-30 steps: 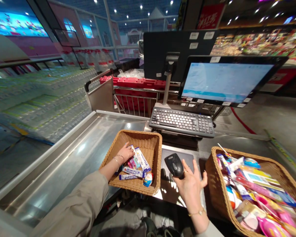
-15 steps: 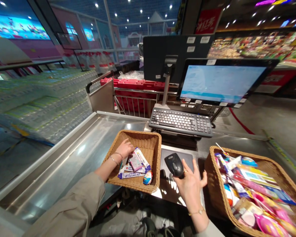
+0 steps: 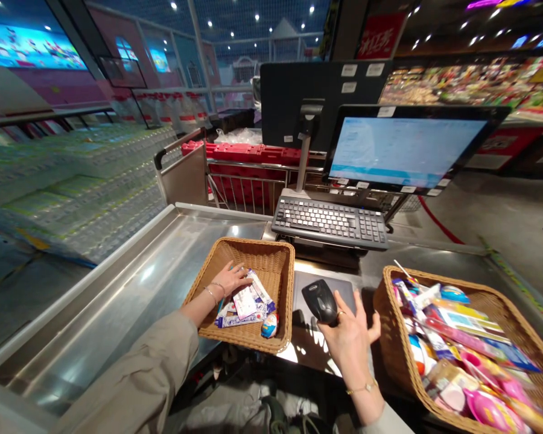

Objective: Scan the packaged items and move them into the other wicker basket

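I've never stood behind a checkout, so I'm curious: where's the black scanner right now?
The black scanner is in the right hand, right of centre in the head view, between the left basket and right basket.

The left fingers cover part of the packets, whose print is too small to read. The right fingers seem to hide the lower end of the black scanner. The fuller basket runs off the right edge; text on the screen is illegible.
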A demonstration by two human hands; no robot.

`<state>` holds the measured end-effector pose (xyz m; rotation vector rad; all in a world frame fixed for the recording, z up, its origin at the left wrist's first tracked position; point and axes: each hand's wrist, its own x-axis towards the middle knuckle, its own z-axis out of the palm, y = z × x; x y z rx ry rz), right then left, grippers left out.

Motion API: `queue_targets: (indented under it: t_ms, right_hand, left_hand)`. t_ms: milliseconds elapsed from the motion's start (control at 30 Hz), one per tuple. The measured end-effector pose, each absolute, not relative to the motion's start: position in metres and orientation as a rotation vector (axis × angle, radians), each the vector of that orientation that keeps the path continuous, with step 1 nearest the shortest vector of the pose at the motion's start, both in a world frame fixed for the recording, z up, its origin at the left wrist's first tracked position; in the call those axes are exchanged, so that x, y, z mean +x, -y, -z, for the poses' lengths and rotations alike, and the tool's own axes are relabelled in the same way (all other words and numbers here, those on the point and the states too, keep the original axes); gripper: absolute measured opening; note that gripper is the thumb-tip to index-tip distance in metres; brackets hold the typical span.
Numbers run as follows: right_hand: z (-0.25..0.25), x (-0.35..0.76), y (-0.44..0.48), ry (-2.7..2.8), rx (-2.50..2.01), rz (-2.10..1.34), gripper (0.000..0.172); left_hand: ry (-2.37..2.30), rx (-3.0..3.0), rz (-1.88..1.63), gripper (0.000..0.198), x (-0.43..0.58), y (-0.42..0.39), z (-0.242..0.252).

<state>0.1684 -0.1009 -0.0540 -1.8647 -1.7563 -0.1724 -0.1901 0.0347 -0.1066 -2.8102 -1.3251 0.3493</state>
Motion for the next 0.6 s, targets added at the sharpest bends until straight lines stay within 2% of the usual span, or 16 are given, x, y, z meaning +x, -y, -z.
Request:
queue_targets:
  t_ms: [267, 333, 500, 600]
  right_hand:
    - [0.056, 0.175, 0.102, 1.747, -1.896, 0.194, 0.024]
    - [0.057, 0.176, 0.102, 1.743, -1.903, 0.192, 0.023]
    - [0.056, 0.175, 0.101, 1.748, -1.893, 0.189, 0.021]
    - [0.054, 0.173, 0.101, 1.739, -1.88, 0.189, 0.02]
  left_hand:
    - [1.193, -2.928, -0.367, 0.033, -0.183, -0.033, 0.124]
    - [1.18, -2.931, -0.379, 0.037, -0.184, -0.035, 0.124]
    - [1.211, -2.908, -0.388, 0.06, -0.183, -0.037, 0.114]
    - [1.275, -2.829, -0.365, 0.065, -0.176, -0.033, 0.102]
